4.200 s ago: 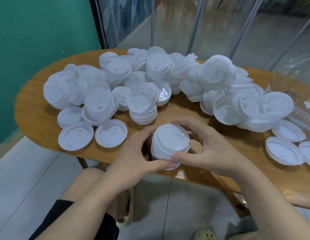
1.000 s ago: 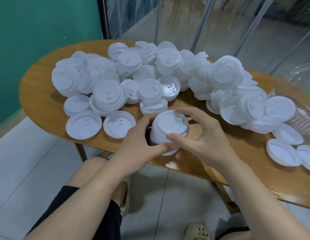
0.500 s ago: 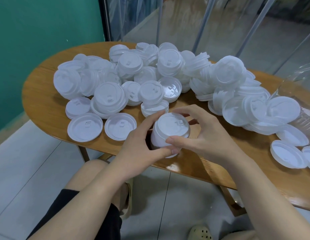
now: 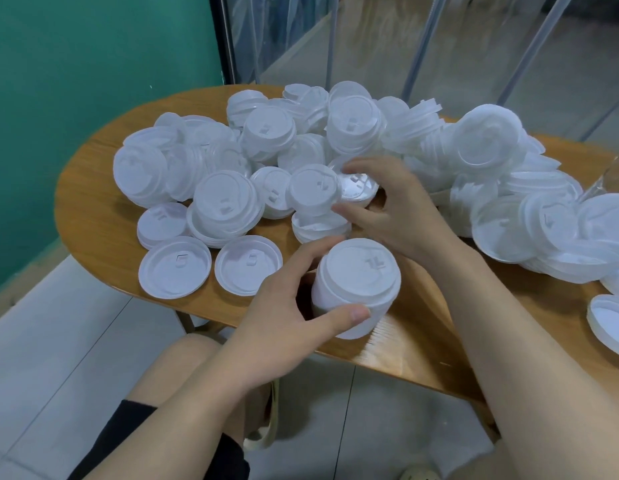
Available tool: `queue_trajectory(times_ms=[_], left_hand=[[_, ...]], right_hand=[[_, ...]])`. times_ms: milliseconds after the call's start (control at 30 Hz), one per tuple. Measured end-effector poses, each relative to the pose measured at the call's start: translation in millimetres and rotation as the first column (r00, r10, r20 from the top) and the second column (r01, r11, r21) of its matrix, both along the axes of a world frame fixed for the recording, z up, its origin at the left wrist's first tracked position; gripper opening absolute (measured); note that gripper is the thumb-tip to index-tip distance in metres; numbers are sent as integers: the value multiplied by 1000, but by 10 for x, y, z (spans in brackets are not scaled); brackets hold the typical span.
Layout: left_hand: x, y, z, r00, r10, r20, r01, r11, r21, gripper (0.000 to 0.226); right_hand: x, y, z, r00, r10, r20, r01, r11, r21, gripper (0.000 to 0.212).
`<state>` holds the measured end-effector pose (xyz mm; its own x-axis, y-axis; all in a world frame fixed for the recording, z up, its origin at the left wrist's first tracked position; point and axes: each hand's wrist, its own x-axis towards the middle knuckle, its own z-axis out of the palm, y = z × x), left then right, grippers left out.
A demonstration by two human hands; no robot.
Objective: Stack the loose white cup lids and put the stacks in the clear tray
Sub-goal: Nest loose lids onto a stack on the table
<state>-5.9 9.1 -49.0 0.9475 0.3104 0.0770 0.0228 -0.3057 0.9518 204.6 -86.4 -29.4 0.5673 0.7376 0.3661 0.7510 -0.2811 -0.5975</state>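
My left hand (image 4: 277,327) grips a tall stack of white lids (image 4: 360,271) near the front edge of the wooden table (image 4: 90,216), thumb in front and fingers behind. My right hand (image 4: 398,209) reaches into the pile of loose white lids (image 4: 370,133). Its fingers and thumb curl round an upturned lid (image 4: 358,188) just behind the stack. Only a corner of the clear tray (image 4: 616,178) shows at the far right edge.
Two single lids (image 4: 175,266) lie flat at the front left of the table. More lids (image 4: 609,323) sit at the front right. A green wall stands to the left, a glass partition behind. My knee is under the table edge.
My right hand has let go of the stack and moved forward into the pile, closing on an upturned lid. My left hand now holds the stack alone.
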Motion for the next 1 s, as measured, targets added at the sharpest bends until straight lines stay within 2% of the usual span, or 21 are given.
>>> queue_trajectory(times_ms=[100, 233, 433, 567, 733, 833, 1000], left_hand=[[-5, 21, -2, 1000, -16, -10, 16, 1000, 8, 69], [-4, 57, -16, 1000, -17, -19, 18, 1000, 25, 70], [-16, 73, -24, 999, -22, -31, 23, 1000, 14, 73], [-13, 64, -22, 999, -16, -29, 16, 1000, 7, 71], [-18, 40, 30, 999, -17, -28, 17, 1000, -13, 70], [-24, 22, 72, 1000, -17, -20, 16, 999, -44, 72], [-40, 20, 66, 1000, -8, -17, 7, 998, -61, 74]], right_hand=[[27, 185, -44, 999, 39, 33, -36, 996, -84, 68], [34, 343, -39, 998, 53, 24, -50, 993, -111, 80], [104, 445, -3, 999, 33, 18, -29, 979, -203, 77], [110, 422, -2, 1000, 29, -12, -30, 991, -129, 71], [-26, 184, 242, 983, -18, -185, 28, 998, 53, 60], [-213, -141, 396, 953, 45, -299, -1, 989, 148, 56], [-648, -727, 333, 964, 27, -264, -1, 995, 101, 62]])
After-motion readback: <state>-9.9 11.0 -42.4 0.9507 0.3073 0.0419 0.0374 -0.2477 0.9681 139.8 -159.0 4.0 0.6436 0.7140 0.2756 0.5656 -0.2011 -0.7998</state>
